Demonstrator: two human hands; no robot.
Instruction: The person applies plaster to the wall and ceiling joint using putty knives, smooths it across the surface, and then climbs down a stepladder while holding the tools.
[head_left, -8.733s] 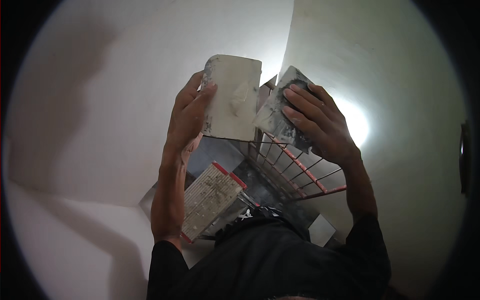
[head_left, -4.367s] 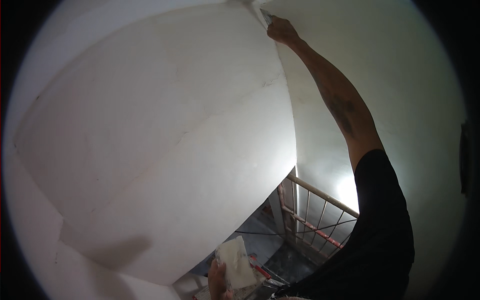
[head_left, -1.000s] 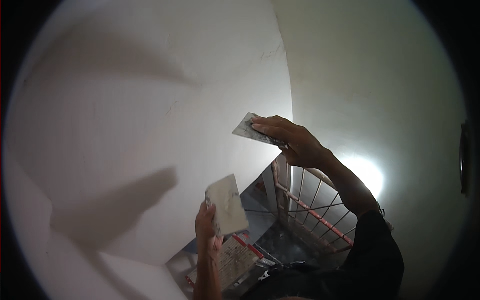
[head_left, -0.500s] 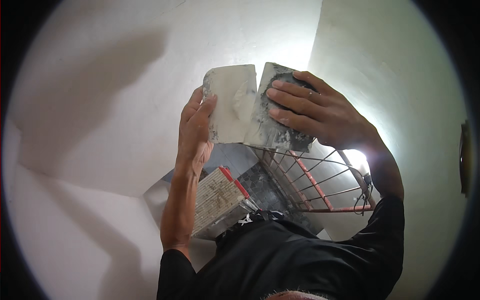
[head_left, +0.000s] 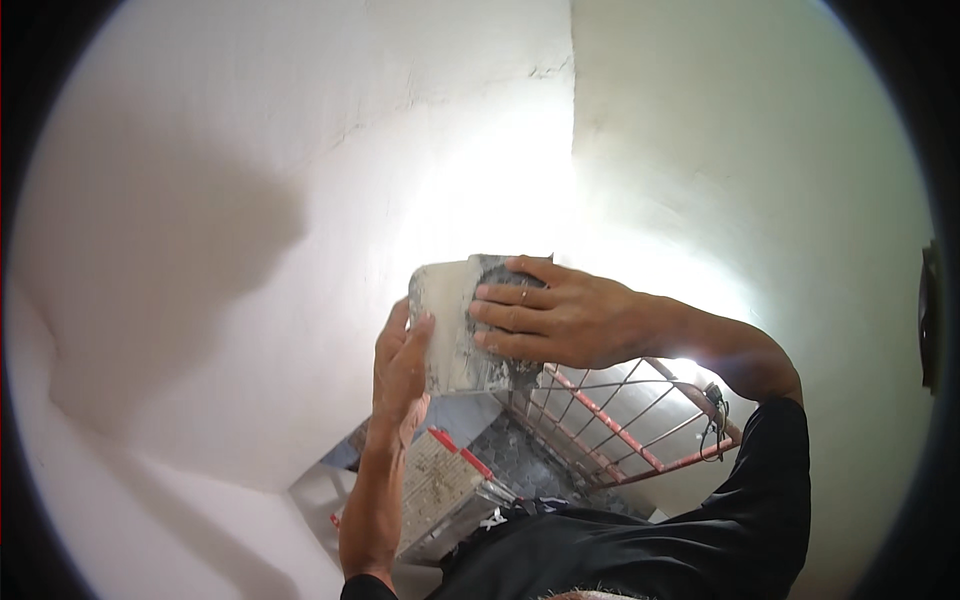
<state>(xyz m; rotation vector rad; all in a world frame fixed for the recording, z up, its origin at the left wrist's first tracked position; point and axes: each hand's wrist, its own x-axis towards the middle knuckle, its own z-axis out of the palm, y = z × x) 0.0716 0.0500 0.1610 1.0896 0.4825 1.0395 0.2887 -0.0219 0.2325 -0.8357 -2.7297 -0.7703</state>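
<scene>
Both hands are sitting lower and closer together than half a second back, the two blades now overlapping where before they were lying side by side, and the view is tipping up to take in more of the wall corner.

White plastered walls [head_left: 300, 200] are filling most of the view, meeting at a corner seam [head_left: 572, 150] running down behind the hands, with bright light glaring off the right-hand wall. Lower down, a red and grey metal railing [head_left: 620, 420] is showing past the hands, and nearer the body a spattered stepladder top [head_left: 440, 490] is peeking out beside the left forearm.

Now the tools: the left hand [head_left: 400, 375] is gripping the near edge of a pale plaster-coated hawk blade [head_left: 445, 320], thumb and fingers closing narrowly around it, holding it upright. The right hand [head_left: 560, 320] is pressing flat, fingers spread, over a darker trowel [head_left: 500, 270] lying against that blade's right side, so its grip is full on the trowel rather than open.

Risk-wise, I'm judging the wet compound as the worry: with the blades held this steep, a slack scrape could be sending a lump sliding off toward the ladder below. And with the person working at height near that railing, both hands occupied, any shift of balance is leaving nothing free for steadying.
</scene>
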